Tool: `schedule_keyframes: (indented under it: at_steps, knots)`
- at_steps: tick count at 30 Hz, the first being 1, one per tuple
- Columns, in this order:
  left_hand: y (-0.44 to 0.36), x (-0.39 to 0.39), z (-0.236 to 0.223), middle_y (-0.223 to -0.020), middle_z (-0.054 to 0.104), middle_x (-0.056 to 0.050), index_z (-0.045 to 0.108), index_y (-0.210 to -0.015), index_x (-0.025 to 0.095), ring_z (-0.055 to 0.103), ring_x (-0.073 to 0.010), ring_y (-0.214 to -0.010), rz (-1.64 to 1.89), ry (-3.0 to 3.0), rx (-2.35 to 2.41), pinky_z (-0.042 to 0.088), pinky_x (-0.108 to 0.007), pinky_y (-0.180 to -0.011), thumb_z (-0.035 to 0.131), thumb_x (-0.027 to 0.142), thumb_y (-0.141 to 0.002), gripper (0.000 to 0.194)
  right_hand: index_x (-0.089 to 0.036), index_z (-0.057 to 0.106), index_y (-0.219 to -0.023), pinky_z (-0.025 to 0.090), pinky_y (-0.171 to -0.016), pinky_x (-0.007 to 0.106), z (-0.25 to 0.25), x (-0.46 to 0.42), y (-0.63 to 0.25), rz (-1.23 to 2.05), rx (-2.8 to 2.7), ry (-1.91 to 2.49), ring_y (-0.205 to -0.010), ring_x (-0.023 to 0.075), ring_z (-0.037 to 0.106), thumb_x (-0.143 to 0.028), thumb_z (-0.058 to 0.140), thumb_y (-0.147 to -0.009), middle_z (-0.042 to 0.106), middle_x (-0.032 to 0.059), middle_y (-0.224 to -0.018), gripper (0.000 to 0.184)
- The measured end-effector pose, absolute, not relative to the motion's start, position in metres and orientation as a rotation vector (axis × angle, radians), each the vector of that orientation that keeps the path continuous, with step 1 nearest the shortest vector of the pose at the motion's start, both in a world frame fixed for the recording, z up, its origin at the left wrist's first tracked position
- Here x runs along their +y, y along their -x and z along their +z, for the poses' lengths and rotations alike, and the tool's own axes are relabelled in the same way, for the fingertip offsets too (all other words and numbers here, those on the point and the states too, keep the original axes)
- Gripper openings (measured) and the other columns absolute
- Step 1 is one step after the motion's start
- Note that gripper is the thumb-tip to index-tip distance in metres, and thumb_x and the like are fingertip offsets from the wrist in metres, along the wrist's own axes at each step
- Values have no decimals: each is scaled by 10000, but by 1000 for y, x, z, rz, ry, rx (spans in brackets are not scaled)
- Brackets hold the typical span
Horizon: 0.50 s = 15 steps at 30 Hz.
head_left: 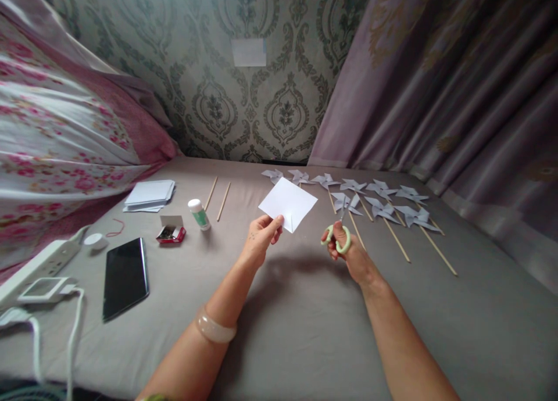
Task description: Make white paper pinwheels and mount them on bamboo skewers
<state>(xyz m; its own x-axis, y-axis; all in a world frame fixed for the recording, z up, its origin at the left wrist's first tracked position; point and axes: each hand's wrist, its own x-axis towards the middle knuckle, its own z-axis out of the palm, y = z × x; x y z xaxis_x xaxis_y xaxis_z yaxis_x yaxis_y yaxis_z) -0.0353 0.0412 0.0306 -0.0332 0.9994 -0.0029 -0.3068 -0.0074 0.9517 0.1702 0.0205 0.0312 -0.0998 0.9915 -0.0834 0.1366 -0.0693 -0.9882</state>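
Note:
My left hand (264, 235) pinches a square sheet of white paper (288, 200) by its near corner, with the thumb on top. A short line, a cut or crease, runs in from that corner. To the right, my right hand (344, 244) has its fingers through the pale green handles of a pair of scissors (344, 209), blades pointing up and away. The scissors are apart from the paper. Behind both hands lie several white paper pinwheels (381, 189) on wooden sticks; the scissor blades overlap one of them in view.
On the left are a stack of white paper (149, 194), a glue bottle (199, 215), two wooden sticks (224, 201), a small red box (171, 232), a black phone (125, 279), a white lid (95, 242) and a power strip (41, 270) with cables. Curtains hang on the right.

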Motion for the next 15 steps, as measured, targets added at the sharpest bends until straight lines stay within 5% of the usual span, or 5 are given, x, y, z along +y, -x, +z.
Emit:
schedule_keyframes:
  at_steps: [15]
  knots:
    - [40, 38, 33, -496, 452, 39, 575, -589, 143, 341, -46, -439, 962, -1140, 994, 184, -210, -437, 775, 483, -596, 395, -187, 487, -593, 284, -460, 228, 31, 24, -184, 1142, -1219, 1294, -507, 87, 339, -435, 697, -659, 388, -60, -527, 332]
